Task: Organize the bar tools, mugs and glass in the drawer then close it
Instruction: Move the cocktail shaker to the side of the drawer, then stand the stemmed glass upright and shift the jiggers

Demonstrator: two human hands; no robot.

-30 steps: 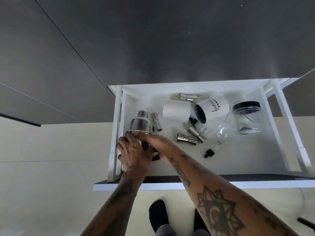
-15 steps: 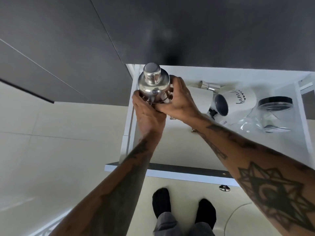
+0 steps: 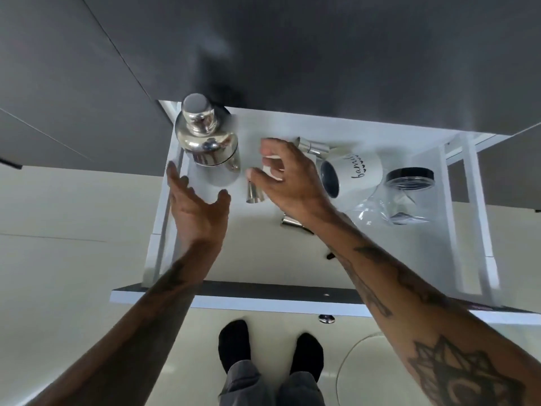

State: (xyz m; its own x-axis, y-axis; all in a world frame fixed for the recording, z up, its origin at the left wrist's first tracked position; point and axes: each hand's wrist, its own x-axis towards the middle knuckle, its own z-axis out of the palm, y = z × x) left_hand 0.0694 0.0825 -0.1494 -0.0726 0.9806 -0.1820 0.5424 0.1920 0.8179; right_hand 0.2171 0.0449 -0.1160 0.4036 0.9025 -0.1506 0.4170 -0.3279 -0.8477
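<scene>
A shiny steel cocktail shaker stands upright in the far left corner of the open white drawer. My left hand is just below it, open with fingers spread, holding nothing. My right hand hovers to the shaker's right, fingers apart, over a small steel jigger and partly hiding a white mug. A second white mug with black lettering lies on its side. Right of it stand a clear jar with a black lid and a clear glass on its side. Two more jiggers lie nearby.
A dark cabinet front rises behind the drawer. The drawer's dark front panel is toward me, with my black-socked feet on the pale floor below it. White rails run along the drawer's right side.
Both hands carried the shaker from the drawer's front left to its far left corner, stood it upright and let go. My hands have since pulled away from it.
</scene>
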